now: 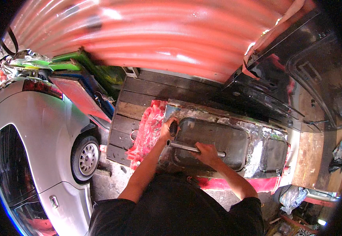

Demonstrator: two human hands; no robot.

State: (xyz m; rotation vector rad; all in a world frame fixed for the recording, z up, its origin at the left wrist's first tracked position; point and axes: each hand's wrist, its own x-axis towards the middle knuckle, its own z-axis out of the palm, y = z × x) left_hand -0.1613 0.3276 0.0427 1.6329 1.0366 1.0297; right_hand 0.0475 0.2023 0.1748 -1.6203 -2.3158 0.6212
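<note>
My left hand [167, 131] is closed around a dark, rounded piece like a short handle [173, 128], at the left end of a worn metal panel [234, 118]. What the piece is exactly I cannot make out. My right hand [207, 153] grips a shiny silver metal bar [182, 146] with a thicker left end. The bar lies roughly level over the panel's large recessed rectangle, its left end just below my left hand. Whether it touches the panel I cannot tell. Patchy old paint and bare metal show on the panel, which has a smaller recess at its right.
A crumpled red cloth [149, 129] lies left of the panel on a dark wooden plank bench [127, 124]. A silver car [49, 129] stands close on the left. Red corrugated sheeting [151, 35] rises behind; a black panel [281, 78] leans at the right.
</note>
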